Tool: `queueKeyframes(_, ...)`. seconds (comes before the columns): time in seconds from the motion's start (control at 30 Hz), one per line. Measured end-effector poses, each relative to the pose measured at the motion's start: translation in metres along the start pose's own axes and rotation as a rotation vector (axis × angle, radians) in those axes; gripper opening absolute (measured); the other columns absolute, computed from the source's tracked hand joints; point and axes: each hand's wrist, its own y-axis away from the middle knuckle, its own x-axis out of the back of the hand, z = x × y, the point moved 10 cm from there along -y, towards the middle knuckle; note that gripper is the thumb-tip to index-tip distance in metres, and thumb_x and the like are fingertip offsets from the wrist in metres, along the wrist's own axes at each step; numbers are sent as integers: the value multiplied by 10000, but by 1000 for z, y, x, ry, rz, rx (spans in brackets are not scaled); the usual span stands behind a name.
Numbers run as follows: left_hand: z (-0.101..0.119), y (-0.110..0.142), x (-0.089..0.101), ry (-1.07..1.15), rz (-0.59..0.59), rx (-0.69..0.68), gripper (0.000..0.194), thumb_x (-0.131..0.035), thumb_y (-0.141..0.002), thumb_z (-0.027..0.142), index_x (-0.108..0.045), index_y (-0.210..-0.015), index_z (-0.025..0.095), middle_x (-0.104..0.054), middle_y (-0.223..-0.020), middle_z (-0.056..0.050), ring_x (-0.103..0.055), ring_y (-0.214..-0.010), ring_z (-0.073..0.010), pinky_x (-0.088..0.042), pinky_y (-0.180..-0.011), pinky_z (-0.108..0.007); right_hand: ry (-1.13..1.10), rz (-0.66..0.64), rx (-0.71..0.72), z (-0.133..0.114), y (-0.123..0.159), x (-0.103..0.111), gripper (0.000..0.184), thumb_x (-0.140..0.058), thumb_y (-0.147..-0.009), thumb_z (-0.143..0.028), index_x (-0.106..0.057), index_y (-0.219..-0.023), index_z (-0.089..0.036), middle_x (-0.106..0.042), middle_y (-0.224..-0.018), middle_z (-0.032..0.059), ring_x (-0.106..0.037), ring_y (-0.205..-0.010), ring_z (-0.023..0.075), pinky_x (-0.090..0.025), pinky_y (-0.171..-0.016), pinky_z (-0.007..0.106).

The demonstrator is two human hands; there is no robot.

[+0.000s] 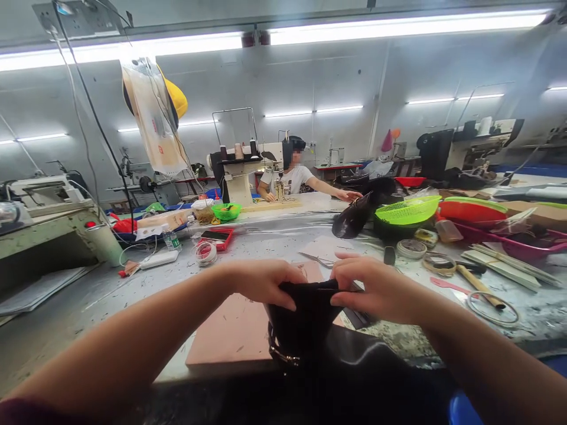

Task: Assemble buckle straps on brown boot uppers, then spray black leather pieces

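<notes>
A glossy black boot upper (305,321) stands in front of me, with a strap and metal buckle (283,356) on its lower left side. My left hand (268,282) pinches the left of its top edge, thumb on the near face. On the right of the same edge, my right hand (376,287) grips with thumb and fingers. The lower end of the boot upper merges with dark material below and is hard to make out. Under and beyond it lies a pinkish board (225,336). Scissors (316,258) rest just past my hands.
Across the table a co-worker (292,177) sits at a sewing machine (241,171), one arm stretched toward black boot pieces (354,215). A green basket (407,209), tape rolls (411,248) and a wooden-handled tool (481,286) lie right. A red tray (217,239) stands left.
</notes>
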Motion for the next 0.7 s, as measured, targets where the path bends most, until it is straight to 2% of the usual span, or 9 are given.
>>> queueKeyframes(0.07,4,-4,-3,-75,-44,7,389,-583,-689,77,-537,-1063,171,-585,-953,-5,-526,-864,-145,-424,-756,-233,23,74,18,-9,-1,-1,301,-522,-779,-241,-332,-548,-208,-403,-499,-80,-411,-493,96,-363,-940,405)
queueKeyframes(0.13,13,-10,2,-172,-12,-19,488,-614,-655,72,-514,-1116,196,-580,-1002,0,-516,-891,-154,-413,-775,-240,76,191,21,-18,-2,5,279,-498,-744,-183,-305,-544,-213,-383,-485,-71,-406,-498,107,-427,-835,370)
queueKeyframes(0.2,22,-15,12,-224,74,-48,323,-633,-689,150,-579,-1007,178,-584,-907,6,-513,-827,-144,-406,-742,-235,111,279,5,-21,0,12,249,-479,-724,-155,-314,-547,-215,-422,-505,-45,-441,-537,126,-449,-750,345)
queueKeyframes(0.27,27,-17,23,-236,191,-73,122,-631,-730,250,-622,-784,140,-544,-745,15,-491,-717,-121,-389,-665,-221,36,293,-18,-15,2,14,182,-503,-734,-192,-396,-588,-208,-547,-644,6,-506,-623,147,-458,-714,333)
queueKeyframes(0.33,27,-14,33,-223,312,-80,178,-649,-720,271,-603,-634,122,-469,-630,31,-443,-622,-95,-353,-583,-210,-145,284,-64,-1,5,14,112,-540,-738,-270,-469,-684,-203,-607,-907,68,-558,-757,175,-471,-696,320)
queueKeyframes(0.4,22,-9,37,-175,399,-88,159,-666,-701,240,-611,-616,119,-434,-594,42,-418,-589,-81,-329,-552,-204,-297,310,-139,17,9,14,159,-548,-734,-337,-478,-698,-199,-582,-1043,97,-566,-841,199,-474,-684,317)
queueKeyframes(0.53,10,1,33,-23,449,-130,129,-633,-722,221,-627,-655,111,-457,-623,28,-438,-605,-83,-349,-564,-198,-377,334,-268,40,13,4,278,-522,-730,-386,-402,-563,-199,-596,-875,70,-534,-742,183,-433,-640,307)
queueKeyframes(0.6,8,2,26,44,396,-156,119,-599,-740,217,-624,-691,111,-494,-683,9,-465,-646,-94,-376,-592,-197,-414,293,-303,42,11,-5,277,-522,-721,-396,-388,-570,-205,-559,-733,29,-480,-643,152,-392,-575,279)
queueKeyframes(0.7,9,-2,14,65,261,-136,140,-564,-738,175,-617,-862,137,-559,-815,-8,-499,-741,-119,-403,-656,-208,-407,273,-320,40,7,-12,266,-540,-704,-378,-376,-578,-211,-446,-578,-29,-398,-568,127,-329,-531,259)
